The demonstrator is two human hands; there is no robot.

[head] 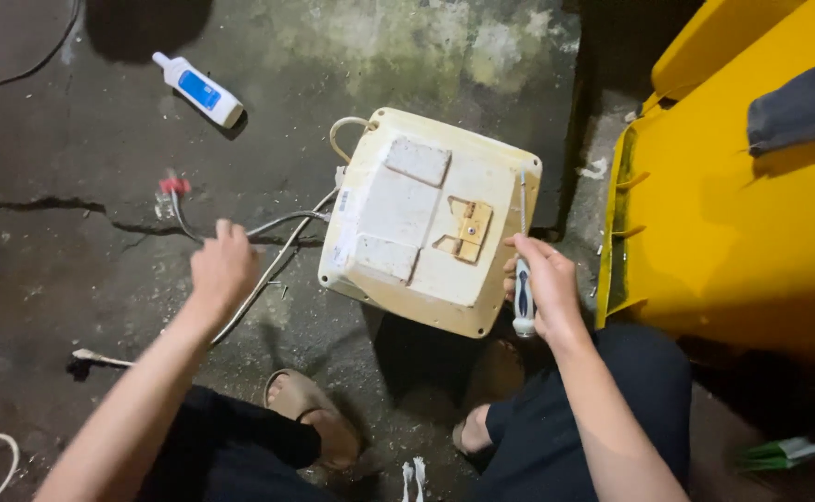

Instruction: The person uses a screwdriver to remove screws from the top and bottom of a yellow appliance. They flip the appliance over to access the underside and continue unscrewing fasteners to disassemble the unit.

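— What's in the right hand (542, 288)?
— Its fingers grip a screwdriver (523, 270), tip against the far edge of a cream casing (426, 218) lying on the concrete floor (101, 130).
— And the left hand (223, 265)?
— Fingers curled down over grey cables (287, 223) beside the casing; a grip can't be told.

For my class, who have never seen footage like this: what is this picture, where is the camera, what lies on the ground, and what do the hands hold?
There is one picture, taken by a camera on a person's head, looking down at their own bare hands; there is no machine arm. The right hand grips a screwdriver against a cream-coloured box-shaped appliance lying on the concrete floor. The left hand reaches to grey cables beside it. A white bottle lies farther off, and a yellow bin stands at the right.
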